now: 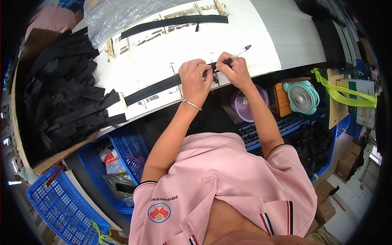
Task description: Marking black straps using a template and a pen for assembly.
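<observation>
A black zipper strip point(153, 90) lies along the near edge of the white board point(245, 28). My left hand point(195, 79) is closed on its right part, fingers pinched together. Close beside it, my right hand point(234, 71) is closed, with a pen point(241, 53) gripped in its fingers, the clear barrel and black end pointing up to the right. Its fingertips meet the zipper's end, but whether they grip it I cannot tell. Farther back lies a second black zipper point(175, 25), its pull hanging toward me.
A cardboard box point(24, 134) heaped with black zippers point(65, 90) stands at the left. Clear plastic sheeting point(118, 20) lies at the back. Under the table edge are blue crates point(126, 151), a purple basket point(245, 112) and a turquoise fan point(301, 98).
</observation>
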Motion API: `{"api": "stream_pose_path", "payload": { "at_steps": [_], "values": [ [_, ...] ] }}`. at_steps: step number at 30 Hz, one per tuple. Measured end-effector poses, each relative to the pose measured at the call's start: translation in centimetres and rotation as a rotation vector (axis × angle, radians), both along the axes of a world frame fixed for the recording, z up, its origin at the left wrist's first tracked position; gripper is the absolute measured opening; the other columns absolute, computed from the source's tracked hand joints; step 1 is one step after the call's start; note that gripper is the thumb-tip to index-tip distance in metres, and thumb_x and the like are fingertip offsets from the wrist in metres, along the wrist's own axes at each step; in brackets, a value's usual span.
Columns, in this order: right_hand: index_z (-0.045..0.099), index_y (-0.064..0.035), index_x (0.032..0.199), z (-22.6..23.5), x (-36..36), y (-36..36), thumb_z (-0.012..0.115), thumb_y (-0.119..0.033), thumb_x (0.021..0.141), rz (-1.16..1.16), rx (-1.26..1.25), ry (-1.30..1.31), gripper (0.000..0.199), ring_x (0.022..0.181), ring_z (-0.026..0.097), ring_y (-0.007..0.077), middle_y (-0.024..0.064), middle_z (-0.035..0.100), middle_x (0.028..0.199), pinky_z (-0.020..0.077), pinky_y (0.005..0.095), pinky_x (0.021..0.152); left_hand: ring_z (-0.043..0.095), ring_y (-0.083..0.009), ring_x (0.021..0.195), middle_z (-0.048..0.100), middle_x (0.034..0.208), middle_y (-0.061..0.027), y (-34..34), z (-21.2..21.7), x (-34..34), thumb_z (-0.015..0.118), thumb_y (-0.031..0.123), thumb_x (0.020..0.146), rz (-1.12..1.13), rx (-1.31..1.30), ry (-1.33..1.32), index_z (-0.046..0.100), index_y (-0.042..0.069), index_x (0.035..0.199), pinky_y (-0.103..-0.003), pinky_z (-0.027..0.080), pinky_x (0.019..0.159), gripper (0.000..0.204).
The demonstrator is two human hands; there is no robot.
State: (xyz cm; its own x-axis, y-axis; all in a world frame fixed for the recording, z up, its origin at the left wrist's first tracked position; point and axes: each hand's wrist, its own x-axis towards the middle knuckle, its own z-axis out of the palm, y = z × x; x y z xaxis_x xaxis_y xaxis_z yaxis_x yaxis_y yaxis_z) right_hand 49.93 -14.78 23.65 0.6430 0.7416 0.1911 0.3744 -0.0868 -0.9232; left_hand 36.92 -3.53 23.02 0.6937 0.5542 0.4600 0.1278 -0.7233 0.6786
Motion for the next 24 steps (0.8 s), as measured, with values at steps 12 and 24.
{"api": "stream_pose_path", "payload": {
  "at_steps": [12,24],
  "values": [
    [0.065,0.0009,0.079,0.4,0.2,-0.1,0.064,-0.008,0.088,0.050,0.001,0.124,0.013,0.065,0.060,0.0082,0.0028,0.065,0.068,0.0469,0.0256,0.060,0.059,-0.0306,0.109,0.066,0.113,-0.0088,0.6,-0.2,-1.0,0.077,0.011,0.081,-0.022,0.022,-0.027,0.073,0.010,0.105,-0.045,0.042,0.099,0.025],
    [0.064,-0.0014,0.089,-0.3,-0.4,-0.2,0.062,-0.006,0.093,-0.242,0.281,0.222,0.006,0.056,0.046,0.0041,0.0005,0.058,0.070,0.0350,0.0187,0.050,0.029,-0.0386,0.150,0.036,0.159,-0.0179,7.1,-0.5,-2.0,0.066,0.020,0.096,-0.110,0.065,0.285,0.060,0.014,0.140,-0.069,0.012,0.118,0.045]
  ]
}}
